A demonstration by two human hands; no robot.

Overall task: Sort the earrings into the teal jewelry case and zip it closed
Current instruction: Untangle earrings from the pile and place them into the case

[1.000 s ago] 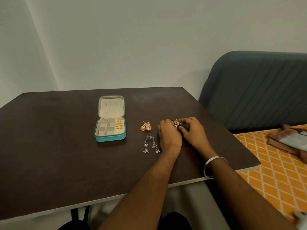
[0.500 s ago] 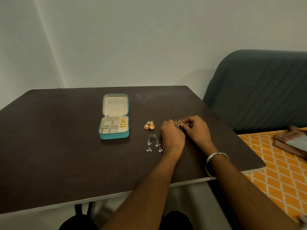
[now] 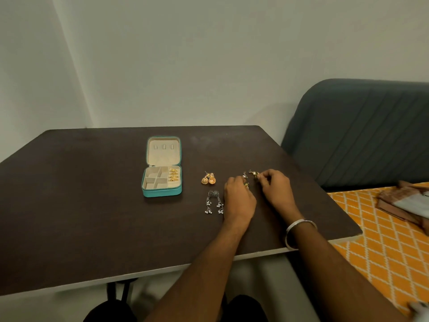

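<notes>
A dark bench (image 3: 92,205) fills most of the view, pushed into a corner of pale walls. A grey sofa (image 3: 362,135) stands just beside its right edge, with an orange patterned cover (image 3: 383,240) on the seat and a folded cloth (image 3: 408,203) lying on that.

The teal case (image 3: 161,192) lies open left of the middle of the bench, lid flat behind the tray. Its right-hand compartment holds gold earrings (image 3: 173,176); the other compartments show only cream lining.

The left hand (image 3: 239,201) rests on the bench right of the case, fingers curled down around a small gold earring (image 3: 246,185) at its fingertips. The right hand (image 3: 276,189), a silver bangle (image 3: 299,233) on its wrist, sits just beside it, thumb and forefinger pinching a gold stud (image 3: 255,174). A small triangular earring (image 3: 244,175) lies on the bench between the two hands' fingertips.

A pair of silver drop earrings (image 3: 214,203) lies just left of the left hand. A pair of orange-gold dome earrings (image 3: 208,180) sits beyond them, between the case and the hands.
</notes>
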